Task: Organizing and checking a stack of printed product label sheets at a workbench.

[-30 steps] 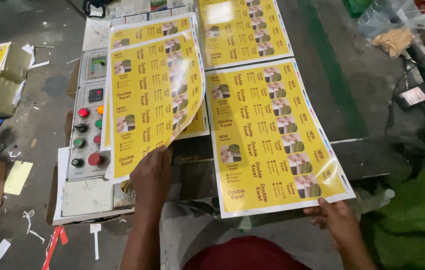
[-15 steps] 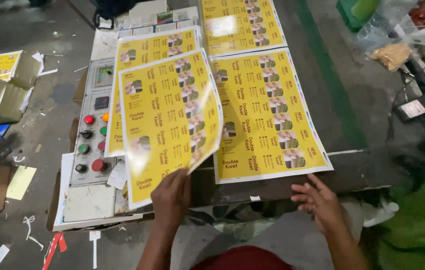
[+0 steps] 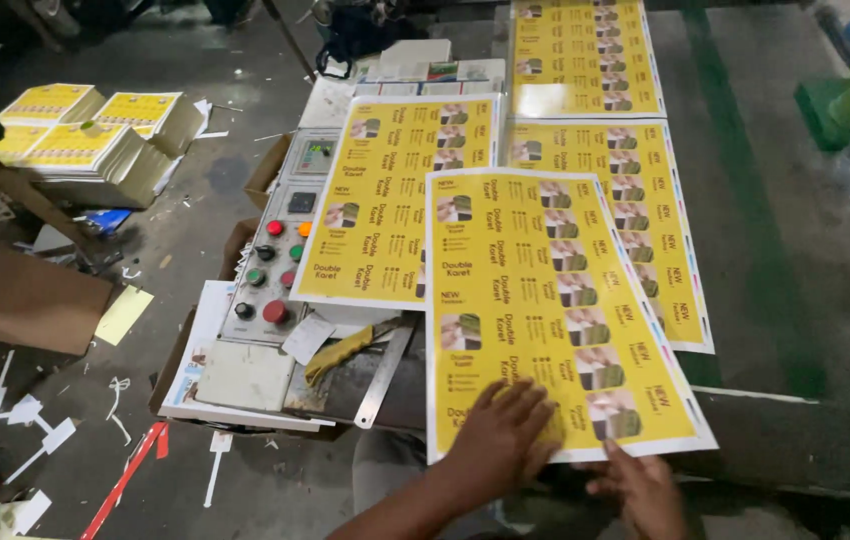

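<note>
Lifted yellow sheet [image 3: 545,310] now flat under left hand [image 3: 500,440] (fingers spread), right hand [image 3: 645,490] open at its edge.

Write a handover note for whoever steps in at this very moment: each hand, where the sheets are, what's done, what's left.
Left hand: flat, fingers spread, pressing the near edge of the top yellow printed sheet.
Right hand: at that sheet's near right edge, fingers on its margin.
Done: top sheet lies flat, overlapping the right-hand sheet; another sheet lies over the control panel.
Left: top sheet sits slightly skewed, edges not squared with the sheet beneath.
</note>
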